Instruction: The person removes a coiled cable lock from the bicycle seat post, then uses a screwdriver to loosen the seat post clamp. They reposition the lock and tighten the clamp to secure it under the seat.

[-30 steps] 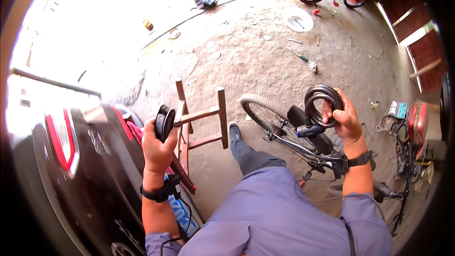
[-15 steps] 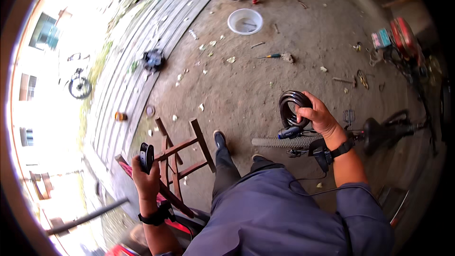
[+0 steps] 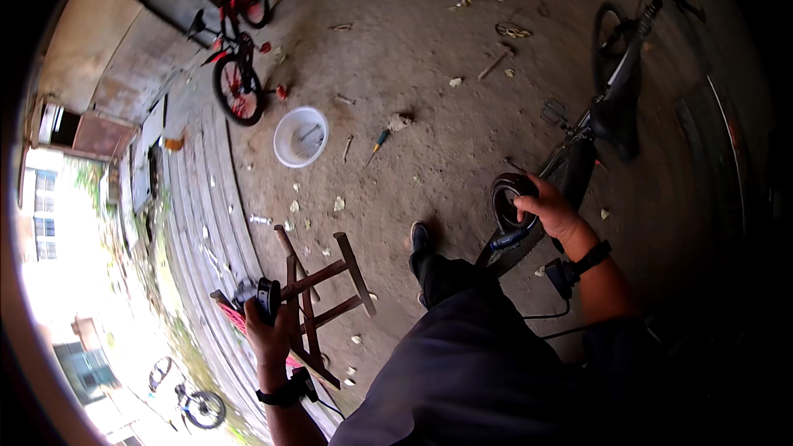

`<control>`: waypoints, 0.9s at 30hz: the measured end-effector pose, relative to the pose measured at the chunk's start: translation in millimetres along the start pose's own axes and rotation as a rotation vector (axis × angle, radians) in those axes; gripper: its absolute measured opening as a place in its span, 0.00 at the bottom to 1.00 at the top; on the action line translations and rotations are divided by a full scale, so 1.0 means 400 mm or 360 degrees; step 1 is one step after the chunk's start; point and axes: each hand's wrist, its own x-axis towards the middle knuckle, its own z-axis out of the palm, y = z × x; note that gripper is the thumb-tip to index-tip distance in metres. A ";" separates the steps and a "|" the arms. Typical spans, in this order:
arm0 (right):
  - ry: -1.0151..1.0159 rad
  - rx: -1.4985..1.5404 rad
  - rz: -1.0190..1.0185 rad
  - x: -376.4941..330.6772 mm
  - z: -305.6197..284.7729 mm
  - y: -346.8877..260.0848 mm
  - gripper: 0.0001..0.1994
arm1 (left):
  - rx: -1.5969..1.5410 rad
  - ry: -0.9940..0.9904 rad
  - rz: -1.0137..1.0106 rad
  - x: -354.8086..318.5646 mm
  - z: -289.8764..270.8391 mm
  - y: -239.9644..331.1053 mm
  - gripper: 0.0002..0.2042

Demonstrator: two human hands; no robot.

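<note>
A dark coiled cable lock (image 3: 500, 201) with a blue-marked end hangs in my right hand (image 3: 552, 211), whose fingers are wrapped round the coil. Beneath it the tyre of a dark bicycle (image 3: 605, 128) runs back toward the right. On the left, my left hand (image 3: 268, 339) is closed round a black rounded piece (image 3: 268, 299) with small pale marks, its kind unclear. Beside that hand is a wooden folding stool (image 3: 353, 272) with pink webbing, partly hidden by my wrist. Both wrists wear black straps with small devices.
Ahead on the dirt floor stand a white basin (image 3: 281, 139) with thin pieces inside and a red-and-black bicycle (image 3: 237, 87). A screwdriver (image 3: 379, 145), a hammer (image 3: 494, 63) and scattered pale scraps lie about. Planks (image 3: 202, 198) line the left side.
My view has turned right, so the basin and red bicycle sit further left and lower, and more of the dark bicycle shows. Both hands keep their holds.
</note>
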 end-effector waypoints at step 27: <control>0.1612 0.0552 0.0241 0.218 -0.190 -0.139 0.26 | 0.0068 -0.1429 0.1321 1.298 0.846 1.198 0.22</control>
